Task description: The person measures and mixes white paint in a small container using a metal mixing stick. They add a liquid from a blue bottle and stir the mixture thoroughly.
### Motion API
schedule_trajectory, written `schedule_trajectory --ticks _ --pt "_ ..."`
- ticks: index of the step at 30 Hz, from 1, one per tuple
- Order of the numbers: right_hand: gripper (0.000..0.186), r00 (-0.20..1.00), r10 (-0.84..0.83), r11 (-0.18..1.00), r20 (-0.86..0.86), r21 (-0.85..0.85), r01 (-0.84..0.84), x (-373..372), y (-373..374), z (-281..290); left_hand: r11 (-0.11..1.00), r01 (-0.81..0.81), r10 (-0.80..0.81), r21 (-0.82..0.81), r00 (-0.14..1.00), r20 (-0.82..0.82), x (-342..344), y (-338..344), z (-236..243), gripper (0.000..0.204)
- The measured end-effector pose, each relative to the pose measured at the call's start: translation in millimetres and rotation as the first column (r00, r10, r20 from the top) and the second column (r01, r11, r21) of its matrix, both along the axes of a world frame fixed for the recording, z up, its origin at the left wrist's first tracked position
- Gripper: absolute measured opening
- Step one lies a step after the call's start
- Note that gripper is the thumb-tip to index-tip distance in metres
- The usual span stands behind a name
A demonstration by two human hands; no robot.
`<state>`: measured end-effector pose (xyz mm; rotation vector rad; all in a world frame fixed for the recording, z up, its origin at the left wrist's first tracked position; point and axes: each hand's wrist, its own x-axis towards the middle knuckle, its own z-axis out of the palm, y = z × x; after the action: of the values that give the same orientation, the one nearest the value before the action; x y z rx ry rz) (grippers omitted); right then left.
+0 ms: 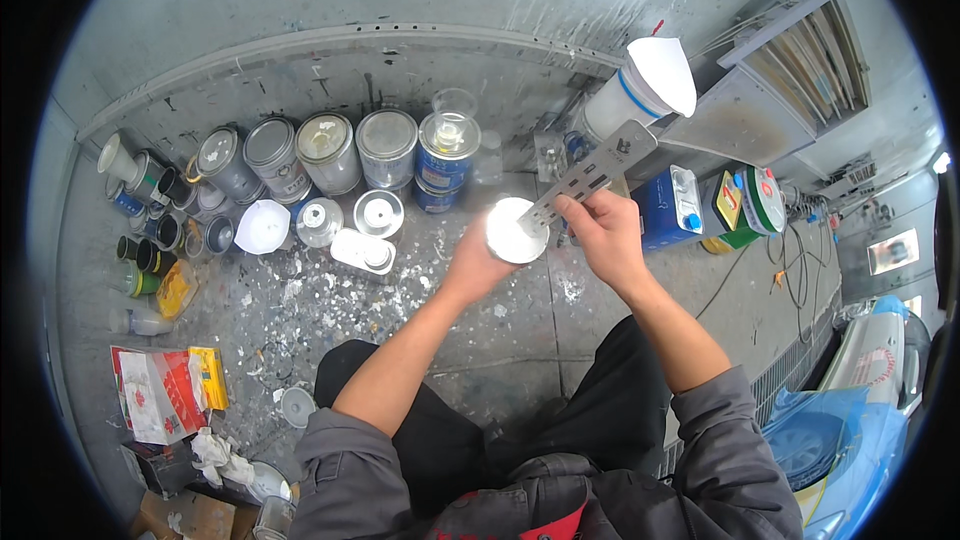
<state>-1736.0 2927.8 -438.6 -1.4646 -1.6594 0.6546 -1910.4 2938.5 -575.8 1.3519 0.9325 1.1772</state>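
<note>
My left hand (476, 264) is closed around a small cup (517, 259), whose opening faces up with white paint (512, 225) in it. In my right hand (606, 232), pinched between thumb and fingers, is a flat metal mixing stick (603, 164) with slots along it. The stick slants down to the left, and its lower end reaches into the cup. Its upper end points up to the right, near a white container with a blue band (625, 100). Both hands are held over the floor in front of my knees.
Paint cans (326, 152) line the wall, with white-topped tins (378, 213) before them. Used cups (150, 256) cluster at left, above a red-and-white package (155, 395). Blue canisters (668, 208) stand at right, near hoses (795, 260) and a car part under blue film (825, 440). Paint spots (400, 290) cover the floor.
</note>
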Motion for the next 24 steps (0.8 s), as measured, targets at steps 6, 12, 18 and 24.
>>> schedule_trajectory --ticks 6,12,18,24 --pt "0.022 0.999 -0.028 0.994 -0.040 -0.102 0.024 3 -3 7 0.999 0.027 -0.031 -0.045 0.996 -0.086 -2 0 5 0.084" --pt "0.021 0.994 -0.007 1.000 -0.108 -0.004 0.006 9 -1 47 1.000 0.004 -0.004 -0.008 0.997 -0.076 -2 -1 -2 0.081" --pt "0.023 0.997 -0.028 1.000 -0.076 0.006 0.028 14 7 19 1.000 -0.009 0.009 0.009 1.000 -0.024 -2 -3 5 0.075" --pt "0.021 0.990 -0.104 0.989 -0.093 -0.119 0.093 11 2 -7 0.994 0.042 -0.046 -0.099 0.998 -0.043 -3 0 4 0.093"
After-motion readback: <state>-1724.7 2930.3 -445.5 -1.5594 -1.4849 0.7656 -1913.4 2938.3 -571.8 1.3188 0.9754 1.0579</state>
